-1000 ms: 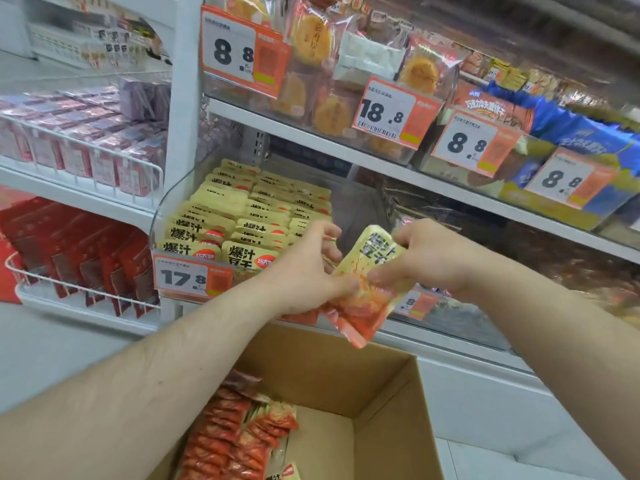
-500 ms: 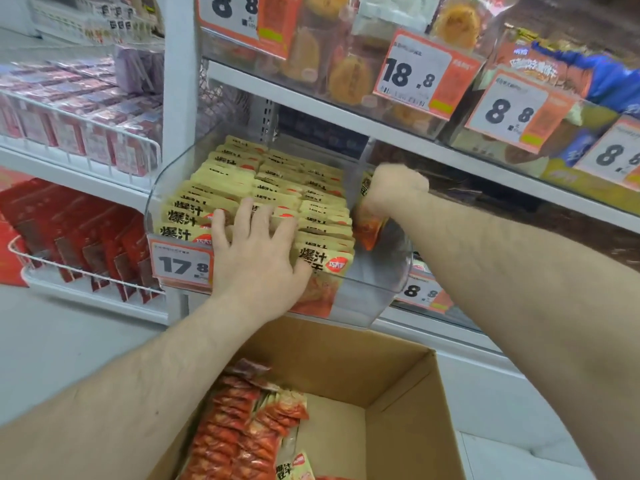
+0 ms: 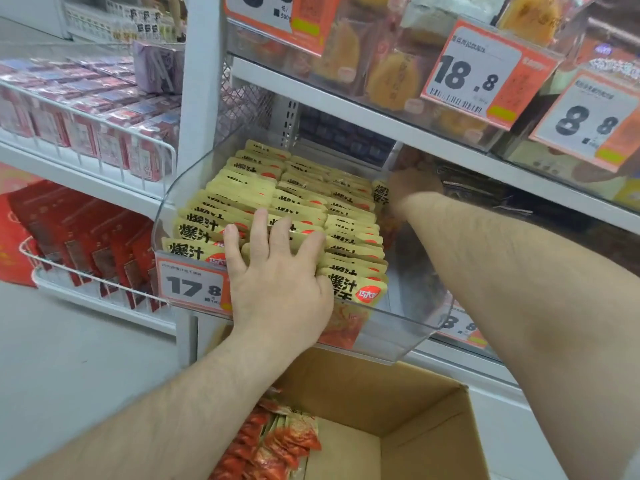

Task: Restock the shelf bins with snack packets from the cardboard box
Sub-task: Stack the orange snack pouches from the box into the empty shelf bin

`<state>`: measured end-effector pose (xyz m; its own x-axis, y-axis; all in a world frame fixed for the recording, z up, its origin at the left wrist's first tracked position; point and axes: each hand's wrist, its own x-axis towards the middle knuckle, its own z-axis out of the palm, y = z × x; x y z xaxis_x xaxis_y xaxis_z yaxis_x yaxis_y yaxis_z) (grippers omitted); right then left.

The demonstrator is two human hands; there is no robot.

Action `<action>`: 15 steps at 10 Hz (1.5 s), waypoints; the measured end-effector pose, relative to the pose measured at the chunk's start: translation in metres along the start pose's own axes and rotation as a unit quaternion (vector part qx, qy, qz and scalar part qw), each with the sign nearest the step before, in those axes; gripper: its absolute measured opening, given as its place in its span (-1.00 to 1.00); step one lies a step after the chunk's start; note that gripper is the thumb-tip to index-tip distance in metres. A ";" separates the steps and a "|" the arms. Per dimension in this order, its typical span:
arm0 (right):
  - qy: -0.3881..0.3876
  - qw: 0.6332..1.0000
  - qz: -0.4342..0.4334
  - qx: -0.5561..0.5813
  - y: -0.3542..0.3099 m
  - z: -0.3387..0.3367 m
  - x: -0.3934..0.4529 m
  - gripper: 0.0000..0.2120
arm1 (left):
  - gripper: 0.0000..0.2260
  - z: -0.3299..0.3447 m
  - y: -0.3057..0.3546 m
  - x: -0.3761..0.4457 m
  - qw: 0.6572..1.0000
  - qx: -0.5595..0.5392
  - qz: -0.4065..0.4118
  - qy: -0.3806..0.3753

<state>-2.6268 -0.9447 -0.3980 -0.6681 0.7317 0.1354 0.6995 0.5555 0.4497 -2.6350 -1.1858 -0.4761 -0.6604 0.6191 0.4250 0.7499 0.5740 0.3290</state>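
Note:
A clear plastic shelf bin (image 3: 408, 337) holds rows of yellow and orange snack packets (image 3: 304, 188). My left hand (image 3: 277, 275) lies flat on the front rows with its fingers spread, pressing on the packets. My right hand (image 3: 412, 187) reaches deep along the bin's right side and grips a yellow packet (image 3: 381, 197) standing upright there. Below the bin sits the open cardboard box (image 3: 429, 420) with several orange packets (image 3: 277, 441) piled at its left.
A price tag reading 17.8 (image 3: 192, 289) hangs on the bin's front. The shelf above carries bins of pastries with tags 18.8 (image 3: 478, 77) and 8.8 (image 3: 588, 123). Wire racks (image 3: 104, 147) with pink and red packs stand to the left.
My right hand carried the packet from in front of the bin into its back right side. My left hand let go of it and now lies flat on the front rows.

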 end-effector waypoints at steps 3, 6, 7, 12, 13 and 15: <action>0.067 0.997 -0.023 -0.034 -0.002 0.020 0.007 -0.68 | -0.49 0.007 -0.002 -0.001 1.000 0.004 0.006 0.021; 0.081 0.995 0.009 0.058 -0.005 0.031 0.015 -0.66 | -0.51 0.008 -0.005 -0.002 1.000 0.009 0.014 0.022; 0.058 0.996 0.015 0.063 -0.004 0.032 0.015 -0.73 | -0.50 0.007 -0.005 -0.001 1.000 0.009 0.013 0.015; 0.023 0.992 0.059 0.109 -0.008 0.025 0.007 -0.80 | -0.50 -0.003 -0.002 -0.002 0.999 0.006 0.011 -0.036; -0.006 0.992 0.053 0.112 -0.007 0.010 -0.009 -0.81 | -0.52 -0.005 -0.003 -0.002 0.999 -0.006 0.014 -0.045; 0.070 0.943 0.096 0.311 0.005 -0.020 -0.082 -0.78 | -0.56 -0.012 -0.006 -0.013 0.988 -0.087 0.118 0.046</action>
<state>-2.5734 -1.0101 -0.3888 -0.5105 0.8069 0.2972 0.7952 0.5746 -0.1940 -2.6306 -1.2034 -0.4737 -0.4664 0.6679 0.5800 0.8831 0.3137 0.3490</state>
